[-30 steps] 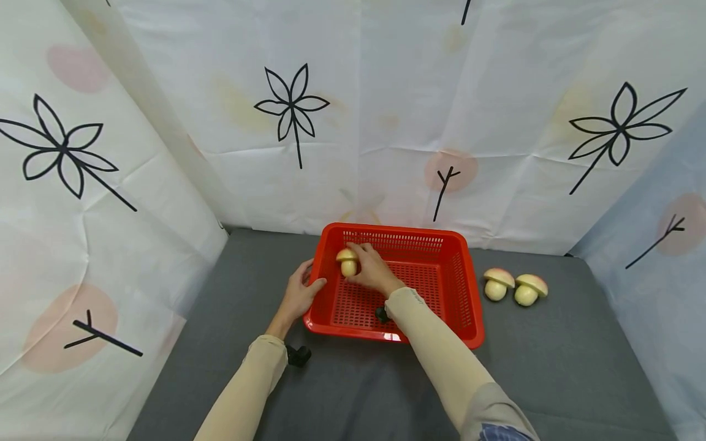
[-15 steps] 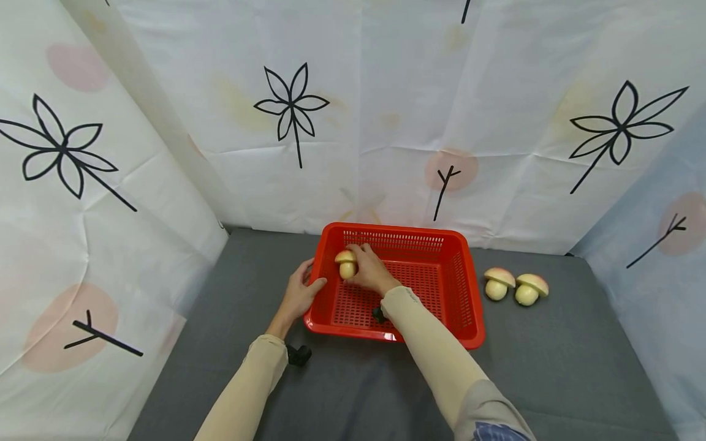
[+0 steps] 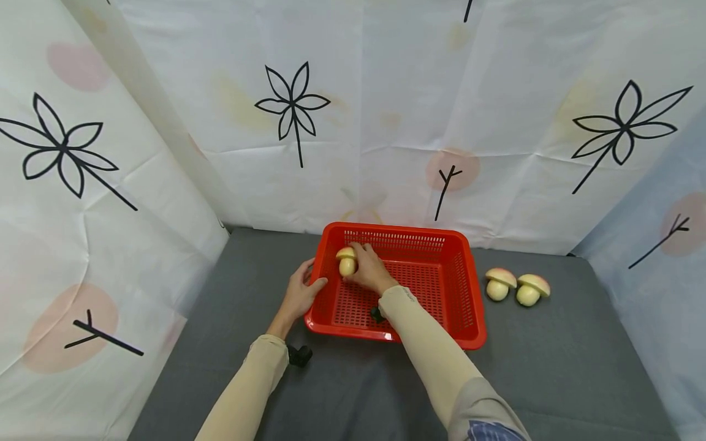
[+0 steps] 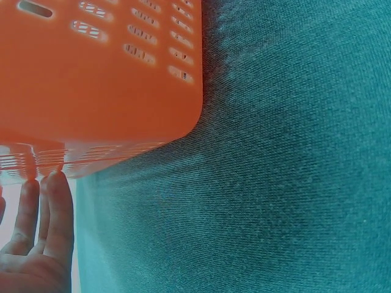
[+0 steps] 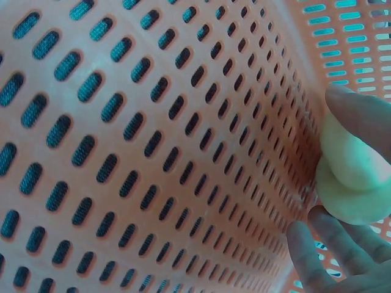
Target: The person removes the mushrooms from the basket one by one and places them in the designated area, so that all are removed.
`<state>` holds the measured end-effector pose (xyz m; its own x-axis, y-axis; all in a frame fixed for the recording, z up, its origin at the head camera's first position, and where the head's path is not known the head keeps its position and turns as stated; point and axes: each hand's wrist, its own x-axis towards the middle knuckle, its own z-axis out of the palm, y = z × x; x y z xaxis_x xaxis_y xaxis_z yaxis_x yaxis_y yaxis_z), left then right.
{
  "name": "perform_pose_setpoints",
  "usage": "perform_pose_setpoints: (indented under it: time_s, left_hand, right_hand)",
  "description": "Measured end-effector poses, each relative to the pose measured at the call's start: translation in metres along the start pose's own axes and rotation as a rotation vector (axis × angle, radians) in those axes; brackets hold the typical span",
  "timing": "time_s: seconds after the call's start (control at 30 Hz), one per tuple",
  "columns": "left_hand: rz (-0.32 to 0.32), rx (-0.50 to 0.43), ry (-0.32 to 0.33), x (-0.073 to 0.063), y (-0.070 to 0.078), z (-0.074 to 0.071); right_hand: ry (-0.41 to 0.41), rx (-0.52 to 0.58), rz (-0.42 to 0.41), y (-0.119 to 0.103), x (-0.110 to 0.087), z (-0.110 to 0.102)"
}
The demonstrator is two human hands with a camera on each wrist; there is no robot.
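A toy mushroom (image 3: 347, 266) with a pale stem and a yellowish-red cap is inside the red plastic basket (image 3: 475, 294), at its left end. My right hand (image 3: 368, 269) reaches into the basket and holds this mushroom from its right side. In the right wrist view the thumb lies over the pale mushroom (image 5: 348, 160), with fingers on its other side. My left hand (image 3: 298, 295) is at the basket's left side, thumb close to the rim. The left wrist view shows its straight fingers (image 4: 60, 210) touching the basket's outer wall (image 4: 104, 110).
Two more toy mushrooms (image 3: 500, 284) (image 3: 532, 290) lie side by side on the grey cloth (image 3: 573, 355), right of the basket. A white curtain (image 3: 386, 110) with flower drawings hangs behind the basket, and cloth walls stand at both sides.
My right forearm has shifted slightly left, while its hand stays on the mushroom at the basket's left end. The left hand and the basket are still.
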<state>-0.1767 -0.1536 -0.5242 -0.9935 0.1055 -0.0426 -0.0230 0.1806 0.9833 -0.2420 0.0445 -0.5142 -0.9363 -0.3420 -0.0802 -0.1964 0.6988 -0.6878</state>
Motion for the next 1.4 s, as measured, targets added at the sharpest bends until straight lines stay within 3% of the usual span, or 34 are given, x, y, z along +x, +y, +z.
perform_pose_setpoints:
  time_s: [0.33,0.43,0.6,1.1,1.4]
  left_hand:
    - [0.070,0.014,0.012,0.001,-0.002,0.002]
    - [0.054,0.005,0.005,0.001,-0.001,0.002]
    - [0.010,-0.018,-0.012,0.000,0.002,0.001]
    - [0.001,-0.025,0.006,-0.001,0.000,0.000]
    - [0.063,-0.004,0.012,-0.001,-0.003,0.000]
  right_hand:
    - [0.023,0.013,0.038,0.001,0.001,0.002]
    - [0.025,0.015,0.031,0.002,0.000,0.001]
    - [0.022,0.049,0.005,0.002,-0.002,-0.003]
    - [0.048,0.166,-0.092,-0.010,-0.019,-0.033]
    - [0.091,0.140,-0.154,-0.002,-0.031,-0.052]
